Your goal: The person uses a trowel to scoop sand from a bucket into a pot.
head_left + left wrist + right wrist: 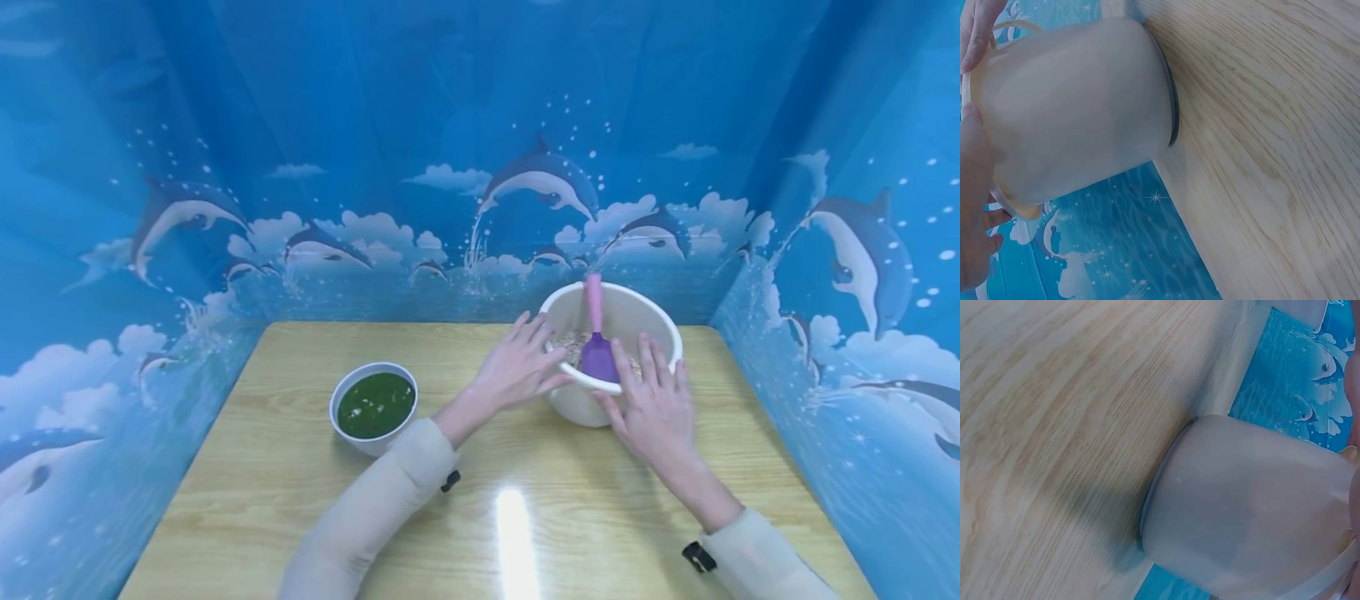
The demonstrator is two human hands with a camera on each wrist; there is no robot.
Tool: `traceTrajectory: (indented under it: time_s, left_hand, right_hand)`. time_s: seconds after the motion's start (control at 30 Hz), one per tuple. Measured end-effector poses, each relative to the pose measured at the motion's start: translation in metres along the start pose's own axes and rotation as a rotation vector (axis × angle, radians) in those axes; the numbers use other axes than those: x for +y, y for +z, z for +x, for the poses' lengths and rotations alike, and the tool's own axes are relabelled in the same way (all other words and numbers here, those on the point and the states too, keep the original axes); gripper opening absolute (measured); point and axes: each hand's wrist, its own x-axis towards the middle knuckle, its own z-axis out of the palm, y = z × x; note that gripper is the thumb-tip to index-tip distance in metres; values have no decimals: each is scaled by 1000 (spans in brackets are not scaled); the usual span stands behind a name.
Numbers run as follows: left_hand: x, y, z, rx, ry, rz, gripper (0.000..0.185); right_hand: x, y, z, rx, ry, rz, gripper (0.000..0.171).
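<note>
At the back right of the table stands a white bucket (581, 408), holding pale flaky material (567, 343). A purple scoop (598, 354) with a pink handle leans inside it. My left hand (517, 362) is at the bucket's left rim, fingers fairly straight and thumb along the front. My right hand (656, 408) lies over the front right rim with fingers extended and its thumb outside. In the left wrist view the bucket (1079, 106) has both hands about its rim. The right wrist view shows the bucket's side (1247, 506), with most of the right hand out of frame.
A white bowl (334, 408) of dark green liquid with pale bits stands left of my left forearm. The wooden table (247, 467) meets blue dolphin-print curtains (420, 125) at the back and sides.
</note>
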Motion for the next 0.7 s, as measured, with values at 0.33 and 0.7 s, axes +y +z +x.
traceTrajectory:
  time_s: [0.33,0.7]
  left_hand:
    - [-8,-6,-13,-4,-16,-7,54]
    - [-17,-6,-25,12,-26,-55,52]
  right_hand:
    - [-12,0,6,23,-34,-14,92]
    - [-23,4,10,2,-42,-2,93]
